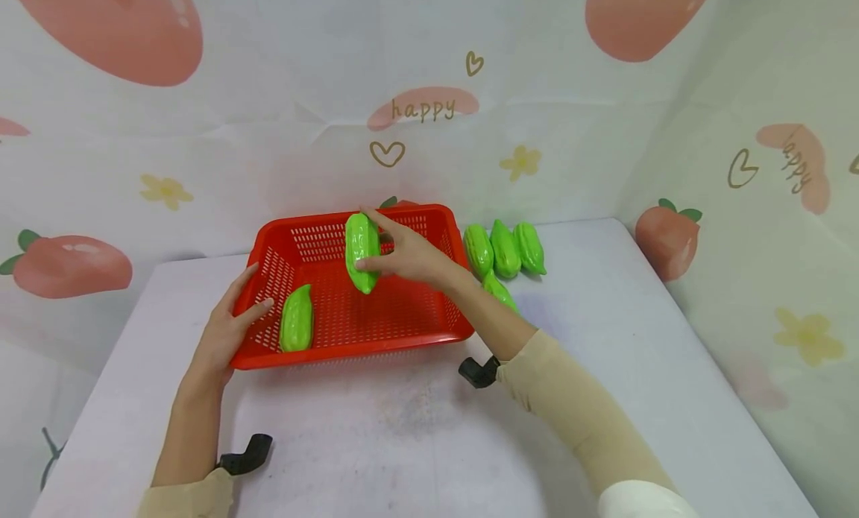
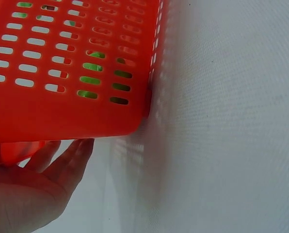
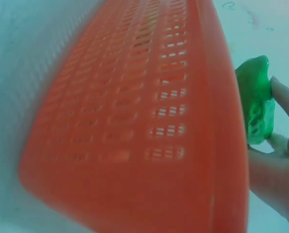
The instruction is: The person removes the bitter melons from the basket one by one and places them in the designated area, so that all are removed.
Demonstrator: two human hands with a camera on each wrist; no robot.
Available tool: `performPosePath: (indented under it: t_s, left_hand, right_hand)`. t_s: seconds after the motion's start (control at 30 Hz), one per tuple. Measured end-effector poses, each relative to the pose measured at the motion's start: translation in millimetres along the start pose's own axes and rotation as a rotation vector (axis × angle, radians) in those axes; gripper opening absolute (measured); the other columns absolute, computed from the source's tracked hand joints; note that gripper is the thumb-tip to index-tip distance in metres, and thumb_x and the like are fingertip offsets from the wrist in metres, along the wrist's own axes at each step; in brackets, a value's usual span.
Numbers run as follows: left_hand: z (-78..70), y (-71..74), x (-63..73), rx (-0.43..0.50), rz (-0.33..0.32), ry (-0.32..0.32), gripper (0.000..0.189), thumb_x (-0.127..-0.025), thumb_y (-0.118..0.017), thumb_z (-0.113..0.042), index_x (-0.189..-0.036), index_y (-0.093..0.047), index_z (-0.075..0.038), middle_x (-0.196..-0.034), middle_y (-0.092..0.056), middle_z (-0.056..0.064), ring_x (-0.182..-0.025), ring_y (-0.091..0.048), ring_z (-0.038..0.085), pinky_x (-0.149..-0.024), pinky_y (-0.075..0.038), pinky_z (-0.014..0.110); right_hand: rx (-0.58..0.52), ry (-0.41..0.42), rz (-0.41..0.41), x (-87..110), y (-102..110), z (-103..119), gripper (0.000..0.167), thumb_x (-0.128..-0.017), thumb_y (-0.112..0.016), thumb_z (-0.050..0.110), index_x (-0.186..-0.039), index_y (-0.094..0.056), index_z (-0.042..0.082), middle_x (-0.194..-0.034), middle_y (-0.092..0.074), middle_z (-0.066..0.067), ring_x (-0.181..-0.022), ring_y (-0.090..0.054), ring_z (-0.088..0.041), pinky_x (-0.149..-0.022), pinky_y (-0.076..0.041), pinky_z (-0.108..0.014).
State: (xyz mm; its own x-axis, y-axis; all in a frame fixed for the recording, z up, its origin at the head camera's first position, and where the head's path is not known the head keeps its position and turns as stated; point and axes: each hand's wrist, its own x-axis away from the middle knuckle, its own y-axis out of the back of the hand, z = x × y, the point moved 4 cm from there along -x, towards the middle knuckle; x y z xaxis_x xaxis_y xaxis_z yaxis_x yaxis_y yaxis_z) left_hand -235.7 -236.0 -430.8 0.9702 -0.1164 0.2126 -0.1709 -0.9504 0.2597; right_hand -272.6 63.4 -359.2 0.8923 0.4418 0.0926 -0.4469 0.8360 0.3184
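Note:
In the head view, my right hand [image 1: 416,256] pinches a bright green, ridged bitter melon [image 1: 362,251] between thumb and fingers, above the middle of a red plastic basket [image 1: 356,348]. The same bitter melon [image 3: 257,104] shows past the basket's rim in the right wrist view. My left hand [image 1: 224,332] grips the basket's left rim, thumb on the inner side and fingers outside. Under the rim, the fingers of that hand [image 2: 42,187] show in the left wrist view. A second bitter melon [image 1: 297,320] lies inside the basket near its left wall.
To the right of the basket lie several more bitter melons [image 1: 505,250], one [image 1: 499,291] partly hidden by my right forearm. The white table [image 1: 416,443] meets a patterned cloth backdrop [image 1: 268,160] behind and at the right. Black wrist-camera mounts [image 1: 250,455] stick out from both wrists.

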Motion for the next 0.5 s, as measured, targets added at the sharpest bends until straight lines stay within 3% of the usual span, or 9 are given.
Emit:
performPosePath:
  t_s: [0.13, 0.33, 0.5]
  left_hand:
    - [-0.3, -0.5, -0.5, 0.008, 0.002, -0.002, 0.068, -0.101, -0.055, -0.038, -0.157, -0.016, -0.045, -0.16, -0.018, 0.018, -0.12, -0.039, 0.018, -0.078, -0.055, 0.02]
    - [0.1, -0.3, -0.9, 0.005, -0.002, 0.001, 0.068, -0.101, -0.054, -0.038, -0.157, -0.017, -0.045, -0.16, -0.019, 0.017, -0.121, -0.04, 0.019, -0.078, -0.055, 0.02]
    - [0.3, 0.6, -1.4, -0.01, -0.008, 0.004, 0.069, -0.101, -0.055, -0.038, -0.157, -0.016, -0.045, -0.161, -0.019, 0.017, -0.125, -0.038, 0.023, -0.078, -0.055, 0.02]
  right_hand:
    - [-0.008, -0.015, 0.0, 7.3, 6.3, -3.7, 0.093, -0.088, -0.078, 0.026, -0.158, -0.019, 0.039, -0.143, -0.044, -0.003, -0.093, -0.067, -0.022, -0.086, -0.055, -0.032]
    - [0.118, -0.025, -0.045, 18.3, 13.2, -7.8, 0.092, -0.087, -0.077, 0.034, -0.155, -0.017, 0.05, -0.149, -0.041, 0.003, -0.119, -0.05, -0.016, -0.088, -0.052, -0.032]
    - [0.099, -0.009, -0.064, 25.8, 19.0, -11.0, 0.089, -0.088, -0.076, 0.035, -0.153, -0.018, 0.054, -0.156, -0.034, 0.006, -0.131, -0.045, -0.018, -0.092, -0.052, -0.036]
